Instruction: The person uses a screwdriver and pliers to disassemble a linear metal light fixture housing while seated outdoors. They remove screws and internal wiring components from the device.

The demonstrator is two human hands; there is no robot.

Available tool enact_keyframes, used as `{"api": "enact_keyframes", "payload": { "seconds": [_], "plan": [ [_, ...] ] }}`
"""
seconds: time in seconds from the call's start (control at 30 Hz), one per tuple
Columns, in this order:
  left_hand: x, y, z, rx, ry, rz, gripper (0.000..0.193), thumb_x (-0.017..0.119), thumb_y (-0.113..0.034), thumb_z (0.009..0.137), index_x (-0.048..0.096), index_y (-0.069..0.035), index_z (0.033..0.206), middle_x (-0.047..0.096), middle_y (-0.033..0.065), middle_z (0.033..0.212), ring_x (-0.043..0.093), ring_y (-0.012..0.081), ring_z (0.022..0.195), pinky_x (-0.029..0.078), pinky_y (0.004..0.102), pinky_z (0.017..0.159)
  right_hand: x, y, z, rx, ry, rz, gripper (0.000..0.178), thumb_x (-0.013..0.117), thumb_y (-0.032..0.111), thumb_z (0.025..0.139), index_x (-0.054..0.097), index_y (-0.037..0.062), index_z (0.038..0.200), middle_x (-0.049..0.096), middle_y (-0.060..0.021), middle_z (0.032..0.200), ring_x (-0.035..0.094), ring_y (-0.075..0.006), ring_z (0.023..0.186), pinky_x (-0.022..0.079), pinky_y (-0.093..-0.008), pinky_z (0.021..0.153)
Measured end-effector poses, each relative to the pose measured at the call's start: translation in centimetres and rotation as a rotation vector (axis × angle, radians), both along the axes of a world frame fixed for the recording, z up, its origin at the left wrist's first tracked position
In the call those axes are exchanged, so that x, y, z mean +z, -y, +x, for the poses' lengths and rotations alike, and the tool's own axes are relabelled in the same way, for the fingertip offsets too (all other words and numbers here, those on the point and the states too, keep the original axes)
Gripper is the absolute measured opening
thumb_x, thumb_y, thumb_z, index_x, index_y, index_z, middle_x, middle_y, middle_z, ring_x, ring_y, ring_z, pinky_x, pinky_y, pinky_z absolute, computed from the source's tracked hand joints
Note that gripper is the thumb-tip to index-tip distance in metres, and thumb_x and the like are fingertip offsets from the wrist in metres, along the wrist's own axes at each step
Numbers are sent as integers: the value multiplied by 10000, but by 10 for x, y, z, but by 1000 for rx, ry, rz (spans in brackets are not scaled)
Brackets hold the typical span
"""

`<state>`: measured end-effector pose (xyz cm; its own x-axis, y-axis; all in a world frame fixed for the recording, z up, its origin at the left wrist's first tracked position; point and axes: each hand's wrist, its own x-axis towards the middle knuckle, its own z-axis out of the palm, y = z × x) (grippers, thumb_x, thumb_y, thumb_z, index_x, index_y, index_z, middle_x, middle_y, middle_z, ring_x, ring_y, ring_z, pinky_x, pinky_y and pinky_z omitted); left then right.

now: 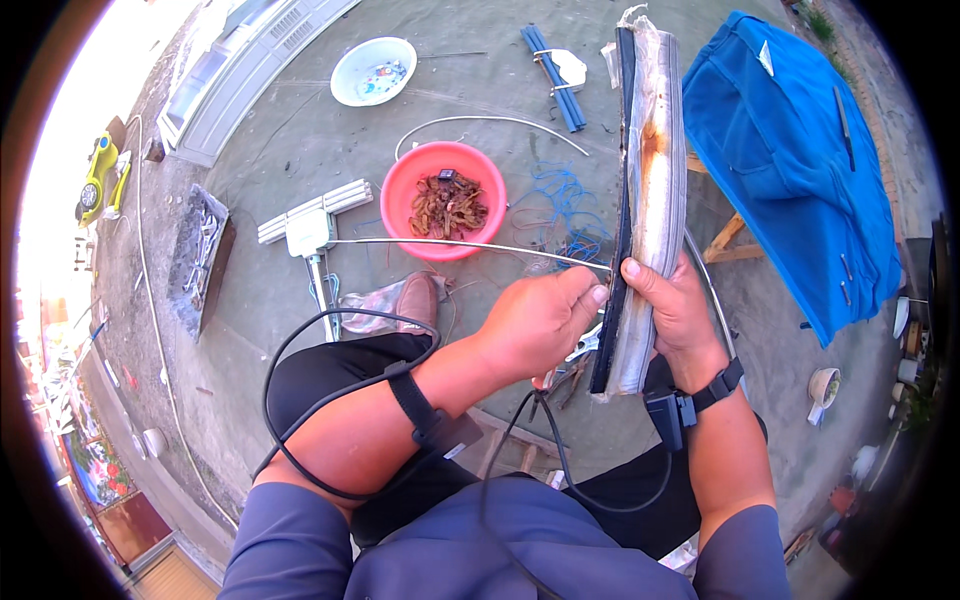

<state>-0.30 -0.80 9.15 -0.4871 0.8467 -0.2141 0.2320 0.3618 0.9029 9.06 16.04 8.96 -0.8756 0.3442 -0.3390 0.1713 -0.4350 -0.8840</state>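
Note:
My right hand grips a long, flat bundle of layered grey-white strips, its thumb across the front. The bundle stands nearly upright, with clear plastic, a brown stain and a black left edge. My left hand is closed beside that black edge, thumb and fingers pressed together. What it pinches, if anything, is hidden. A thin pale rod runs from the left, above my left hand, to the bundle's edge. Behind my fingers a pale-blue and white piece shows in part.
A pink basin holds brown pieces and a small black box. Around it are tangled blue wire, white tubes and a white bowl. Blue cloth covers a wooden frame at right. A black cable loops round my left arm.

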Motion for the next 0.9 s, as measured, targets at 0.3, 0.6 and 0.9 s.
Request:
{"api": "enact_keyframes", "payload": {
  "seconds": [0.3,0.6,0.9],
  "plan": [
    [-5,2,4,38,50,97,193,532,-219,991,535,-29,1028,594,76,682,613,176,548,483,334,512,-6,-1,1,-9,-6,1,389,669,97,885,551,5,1244,640,-58,1065,612,-141,959,503,-300,835],
    [10,-1,-1,23,312,-94,223,564,-261,963,554,-38,961,614,191,706,642,385,686,494,460,614,-4,-3,0,15,-9,54,393,672,103,886,552,10,1248,643,-50,1071,611,-132,961,503,-291,829],
    [-8,-1,5,95,153,82,284,497,-297,1004,566,-32,925,597,150,654,654,279,600,501,397,554,-2,-5,0,11,-4,40,391,671,114,891,552,12,1249,637,-46,1070,610,-128,944,499,-283,817]
  ]
}}
